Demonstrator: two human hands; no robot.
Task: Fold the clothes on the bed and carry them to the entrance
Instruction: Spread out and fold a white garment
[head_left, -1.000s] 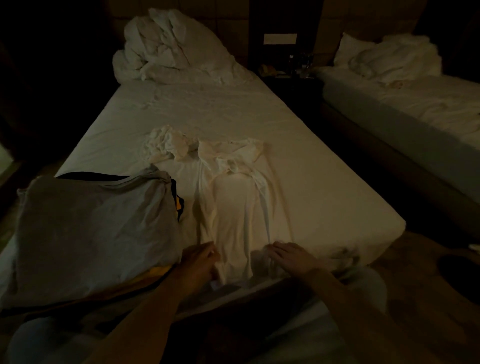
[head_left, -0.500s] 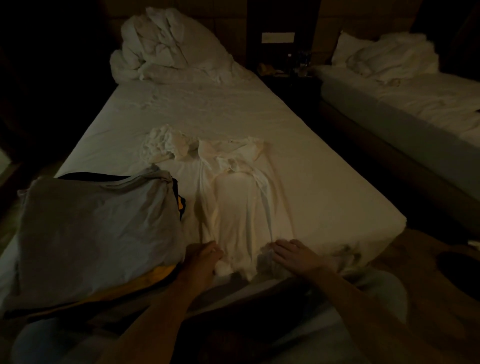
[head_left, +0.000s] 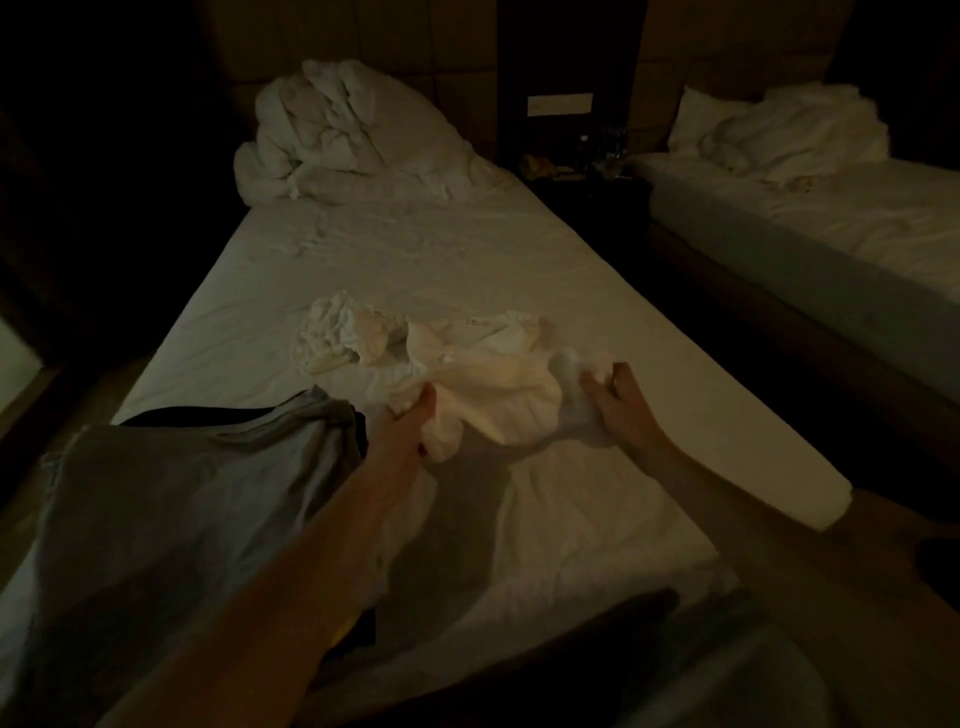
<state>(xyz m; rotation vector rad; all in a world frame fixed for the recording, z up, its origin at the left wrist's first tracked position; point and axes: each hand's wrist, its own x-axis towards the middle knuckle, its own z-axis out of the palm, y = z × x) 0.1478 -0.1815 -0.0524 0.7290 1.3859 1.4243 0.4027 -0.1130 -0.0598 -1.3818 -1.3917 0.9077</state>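
A white garment (head_left: 498, 389) lies on the bed (head_left: 597, 322), its near end lifted and doubled back toward its collar. My left hand (head_left: 410, 421) grips its left corner and my right hand (head_left: 618, 405) grips its right corner, both raised a little above the sheet. A crumpled white piece of clothing (head_left: 337, 338) sits just beyond the garment, to its left. A stack of folded clothes, grey on top (head_left: 171, 499) with dark and yellow layers under it, lies at the near left of the bed beside my left forearm.
A bunched white duvet (head_left: 353, 130) is heaped at the head of the bed. A dark nightstand (head_left: 587, 171) with small items stands between this bed and a second bed (head_left: 831, 228) on the right. Dark floor runs between the beds.
Both hands took hold of the garment's near hem and carried it up and away from me, folding the lower half over the upper half. The camera view shifted forward.
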